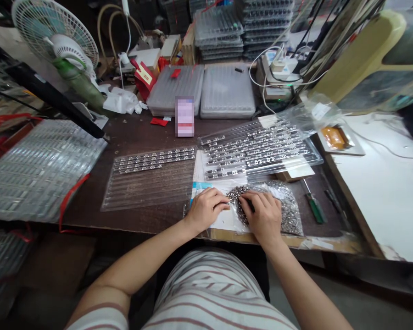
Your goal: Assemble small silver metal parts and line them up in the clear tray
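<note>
My left hand (pixel 206 210) is closed in a pinch on a small metal-edged connector (pixel 227 202), mostly hidden by the fingers, above white paper at the table's front edge. Beside it, my right hand (pixel 265 213) rests over a heap of tiny shiny metal screws (pixel 237 193), thumb and forefinger bent together among them. What lies between those fingertips is too small to make out. A clear plastic bag (pixel 291 208) full of the same screws lies under and right of that hand. Behind it, a clear tray (pixel 261 149) carries rows of connectors. Another clear tray (pixel 147 185), partly filled, lies to the left.
A green-handled screwdriver (pixel 315 206) lies right of the bag. Stacked clear trays (pixel 37 169) stand at the left, below a black rod (pixel 55 96). A phone (pixel 185 117) leans before closed trays (pixel 227 91). A fan (pixel 60 41) and a yellowish machine (pixel 368 55) flank the table.
</note>
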A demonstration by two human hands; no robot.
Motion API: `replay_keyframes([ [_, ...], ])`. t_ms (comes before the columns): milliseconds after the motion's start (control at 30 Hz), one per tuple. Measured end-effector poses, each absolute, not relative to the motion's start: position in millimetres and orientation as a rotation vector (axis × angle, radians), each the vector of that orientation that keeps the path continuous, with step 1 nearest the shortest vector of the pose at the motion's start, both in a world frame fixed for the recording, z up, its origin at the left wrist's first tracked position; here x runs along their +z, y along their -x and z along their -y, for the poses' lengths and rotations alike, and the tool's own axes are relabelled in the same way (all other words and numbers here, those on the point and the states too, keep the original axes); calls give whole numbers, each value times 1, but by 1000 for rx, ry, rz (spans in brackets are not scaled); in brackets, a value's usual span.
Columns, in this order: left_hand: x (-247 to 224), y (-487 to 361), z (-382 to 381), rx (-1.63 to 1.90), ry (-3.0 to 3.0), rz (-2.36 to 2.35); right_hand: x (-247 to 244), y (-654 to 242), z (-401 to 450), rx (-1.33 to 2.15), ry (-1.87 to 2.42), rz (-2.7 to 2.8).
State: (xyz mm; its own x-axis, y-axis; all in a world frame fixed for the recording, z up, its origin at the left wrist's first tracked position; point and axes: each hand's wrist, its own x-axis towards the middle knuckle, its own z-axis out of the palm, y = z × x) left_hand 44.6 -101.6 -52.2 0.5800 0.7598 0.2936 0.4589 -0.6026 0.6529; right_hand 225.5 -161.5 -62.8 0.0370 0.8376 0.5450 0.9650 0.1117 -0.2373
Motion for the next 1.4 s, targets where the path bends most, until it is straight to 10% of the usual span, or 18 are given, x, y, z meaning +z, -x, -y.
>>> replay_keyframes([
  [867, -40, 88, -3, 813, -2428, -1801, -56, -187, 148, -3, 1611, 1856],
  [1400, -21, -11, 40, 739, -2075, -1185, -43, -218, 171, -416, 1911, 1986],
])
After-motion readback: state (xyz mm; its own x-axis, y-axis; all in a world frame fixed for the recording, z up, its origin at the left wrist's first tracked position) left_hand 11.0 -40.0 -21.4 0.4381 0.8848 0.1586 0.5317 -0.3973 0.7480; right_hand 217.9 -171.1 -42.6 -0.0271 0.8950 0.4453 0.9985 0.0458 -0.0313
